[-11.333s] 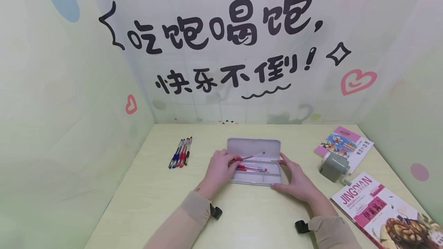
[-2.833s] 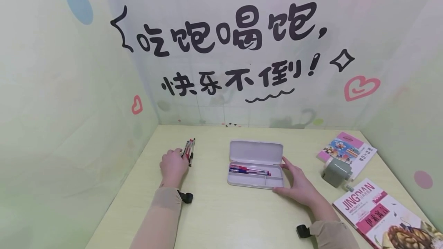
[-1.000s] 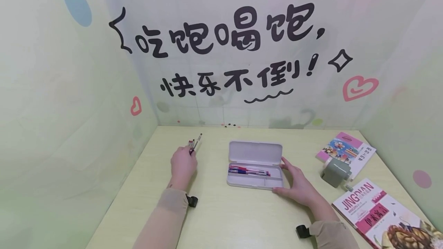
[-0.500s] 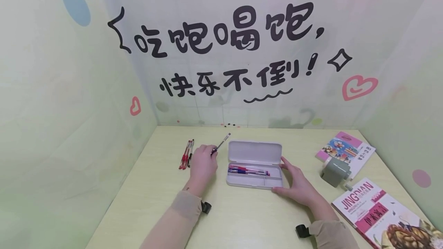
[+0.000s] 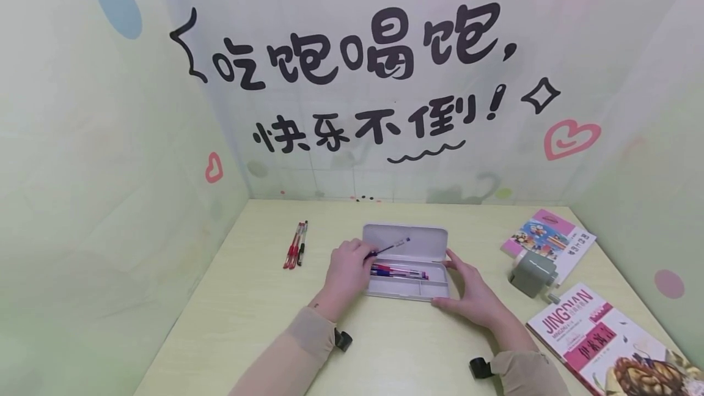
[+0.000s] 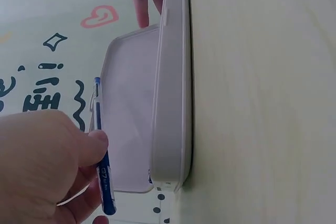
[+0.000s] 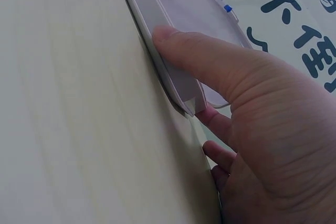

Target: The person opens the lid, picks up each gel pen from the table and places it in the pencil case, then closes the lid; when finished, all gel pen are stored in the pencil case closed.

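A blue gel pen (image 6: 104,177) is pinched between the thumb and fingers of my left hand (image 5: 349,271), held aslant over the left part of a pencil case (image 5: 393,296). The case lies unfolded on the table, its lid (image 5: 407,242) tipped up at the back. Red and blue pens (image 5: 398,272) lie in its long rear compartment, partly behind my left hand. My right hand (image 5: 475,292) grips the case's right end, thumb (image 7: 173,40) on the front wall and fingers round the side. Two red pens and a black one (image 5: 296,246) lie at the left.
At the right stands a grey-green pencil sharpener (image 5: 532,274) with a crank, partly over a pink-and-white booklet (image 5: 544,231). A larger magazine (image 5: 610,335) lies in front of it. Printed fabric walls (image 5: 330,176) enclose the table at the back and sides.
My left hand has picked a blue pen from the left group and carried it rightward to the case. Earlier it brought red pens there. My right hand stays at the case.
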{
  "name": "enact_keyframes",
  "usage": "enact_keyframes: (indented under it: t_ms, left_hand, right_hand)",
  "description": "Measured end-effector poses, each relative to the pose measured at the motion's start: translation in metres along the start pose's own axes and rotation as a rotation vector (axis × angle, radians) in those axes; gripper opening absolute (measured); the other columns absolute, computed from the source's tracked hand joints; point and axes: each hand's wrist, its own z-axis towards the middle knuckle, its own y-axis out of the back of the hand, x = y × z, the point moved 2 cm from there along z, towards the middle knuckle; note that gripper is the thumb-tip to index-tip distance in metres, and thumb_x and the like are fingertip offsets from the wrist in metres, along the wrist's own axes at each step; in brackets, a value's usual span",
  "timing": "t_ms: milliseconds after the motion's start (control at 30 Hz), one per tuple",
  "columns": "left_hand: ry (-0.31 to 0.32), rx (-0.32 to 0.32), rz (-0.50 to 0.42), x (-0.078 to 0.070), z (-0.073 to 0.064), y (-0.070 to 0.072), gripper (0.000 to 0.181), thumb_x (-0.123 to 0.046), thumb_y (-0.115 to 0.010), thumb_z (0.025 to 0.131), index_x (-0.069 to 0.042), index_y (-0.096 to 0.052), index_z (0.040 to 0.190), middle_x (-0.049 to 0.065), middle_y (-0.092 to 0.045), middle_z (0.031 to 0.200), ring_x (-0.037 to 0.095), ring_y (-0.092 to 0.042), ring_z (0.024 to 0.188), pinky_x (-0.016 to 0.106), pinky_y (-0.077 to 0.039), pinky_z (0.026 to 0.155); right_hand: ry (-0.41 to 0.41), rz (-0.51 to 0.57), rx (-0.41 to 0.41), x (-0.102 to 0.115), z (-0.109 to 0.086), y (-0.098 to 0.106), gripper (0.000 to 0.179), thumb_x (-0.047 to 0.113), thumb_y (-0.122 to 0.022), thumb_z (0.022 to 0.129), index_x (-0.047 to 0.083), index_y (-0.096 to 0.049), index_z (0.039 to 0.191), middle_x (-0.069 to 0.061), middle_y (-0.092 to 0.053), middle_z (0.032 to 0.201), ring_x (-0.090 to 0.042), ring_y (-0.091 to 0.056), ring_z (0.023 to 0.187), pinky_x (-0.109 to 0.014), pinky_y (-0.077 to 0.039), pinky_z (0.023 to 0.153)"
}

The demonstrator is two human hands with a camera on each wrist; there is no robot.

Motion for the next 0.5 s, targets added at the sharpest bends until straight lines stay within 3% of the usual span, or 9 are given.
enact_keyframes:
  t_ms: [233,500]
  left_hand:
    - [-0.146,0.043,0.004,-0.01,-0.004,-0.006,0.017,-0.026,-0.079,0.102,-0.026,-0.082,0.118,-0.004,-0.079,0.111,0.02,-0.07,0.102,0.042,-0.056,0.092]
    - [-0.168,0.107,0.0,-0.012,-0.005,-0.015,0.017,-0.026,-0.079,0.101,-0.027,-0.083,0.118,-0.006,-0.079,0.112,0.018,-0.07,0.108,0.044,-0.057,0.097]
  right_hand:
    - [-0.002,-0.002,-0.005,0.0,-0.001,0.001,0.126,0.041,-0.097,0.083,0.002,-0.02,0.174,-0.027,-0.053,0.163,-0.058,-0.034,0.157,-0.082,-0.024,0.125]
    - [-0.005,-0.003,0.0,-0.001,-0.001,-0.001,0.126,0.042,-0.097,0.083,0.003,-0.02,0.175,-0.026,-0.051,0.165,-0.059,-0.033,0.157,-0.082,-0.025,0.124]
